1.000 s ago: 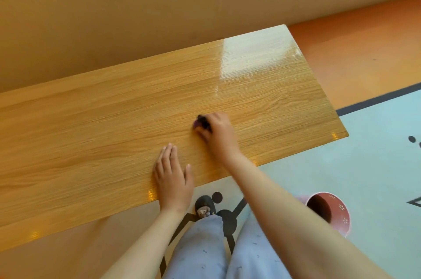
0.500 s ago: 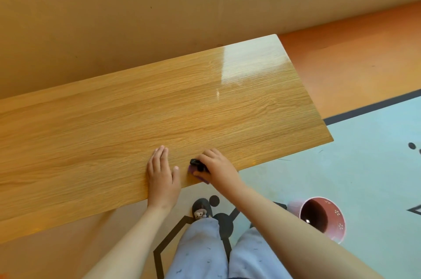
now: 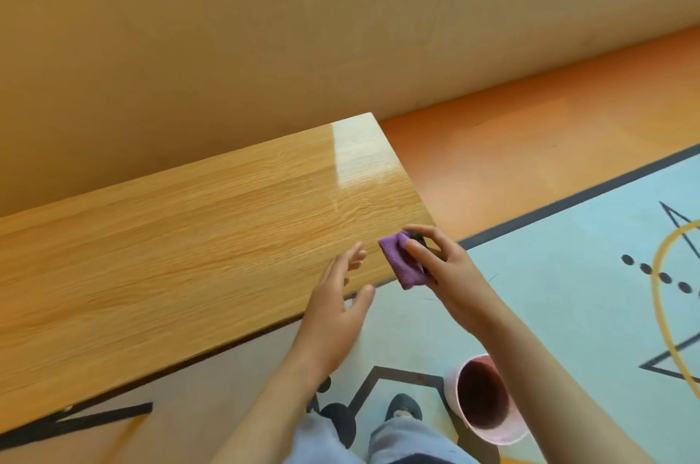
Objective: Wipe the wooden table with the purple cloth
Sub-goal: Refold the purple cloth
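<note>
A glossy wooden table [image 3: 189,228] runs along the wall. Its right end lies near the middle of the view. A small purple cloth [image 3: 401,260] hangs over the table's front right corner. My right hand [image 3: 443,266] pinches the cloth with curled fingers and thumb, and something dark shows under the fingers. My left hand [image 3: 337,297] is raised beside it over the table's front edge, with fingers loosely spread and holding nothing.
A tan wall [image 3: 265,27] stands right behind the table. A pink bucket [image 3: 485,399] sits on the floor at the lower right, beside my legs and a shoe [image 3: 403,408]. The floor is orange by the wall and pale blue with dark lines nearer.
My right hand has lifted the purple cloth from the table's front edge over to the right corner. My left hand has come up off the tabletop. The view has shifted to the right.
</note>
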Motion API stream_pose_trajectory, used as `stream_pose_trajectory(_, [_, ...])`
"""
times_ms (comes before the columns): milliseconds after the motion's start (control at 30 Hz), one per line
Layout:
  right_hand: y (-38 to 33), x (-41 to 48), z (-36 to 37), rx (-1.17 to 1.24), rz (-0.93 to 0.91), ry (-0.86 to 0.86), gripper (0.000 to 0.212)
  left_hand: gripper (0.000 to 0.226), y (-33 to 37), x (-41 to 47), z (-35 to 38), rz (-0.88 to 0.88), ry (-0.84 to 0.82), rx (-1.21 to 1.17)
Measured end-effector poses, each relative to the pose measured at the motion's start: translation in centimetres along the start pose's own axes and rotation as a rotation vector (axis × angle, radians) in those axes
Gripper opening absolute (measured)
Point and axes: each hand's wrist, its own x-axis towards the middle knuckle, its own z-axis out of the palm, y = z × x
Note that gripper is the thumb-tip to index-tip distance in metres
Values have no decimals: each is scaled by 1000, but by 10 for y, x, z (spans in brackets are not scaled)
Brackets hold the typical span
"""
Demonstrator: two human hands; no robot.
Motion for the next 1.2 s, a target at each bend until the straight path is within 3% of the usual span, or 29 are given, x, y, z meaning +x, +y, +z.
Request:
stream_pose_trajectory(133, [-32, -37, -22, 72, -23, -152, 46, 41, 55, 5, 18, 84, -56, -191])
stream_pose_trajectory(200, [-43, -47, -30, 74, -78, -148, 46, 33, 71, 7, 18, 133, -98, -215])
stream_pose_trajectory(433, [-68, -51, -29, -99, -344, -9, 13, 30, 93, 23, -2, 204, -236, -121])
stream_pose_trajectory(600, [-86, -41, -21, -213, -452, 41, 7, 29, 101, 37, -18, 307, -272, 1])
stream_pose_trajectory(700, [-104, -39, -18, -343, -508, 13, 10, 14, 100, 42, -24, 346, -246, 81])
stream_pose_trajectory(833, [-116, -39, -5, -258, -556, 22, 10, 7, 107, 47, -37, 375, -204, 76])
stream_pose_trajectory(1067, [-100, -28, 1, 4, -299, 271, 26, 6, 103, 43, -52, 299, -106, -276])
stream_pose_trajectory(1133, [-93, -32, 5, 35, -251, 231, 36, 10, 100, 42, -53, 276, -104, -351])
stream_pose_trajectory(1200, [-88, -36, 14, -17, -260, 152, 30, 16, 94, 39, -51, 262, -140, -389])
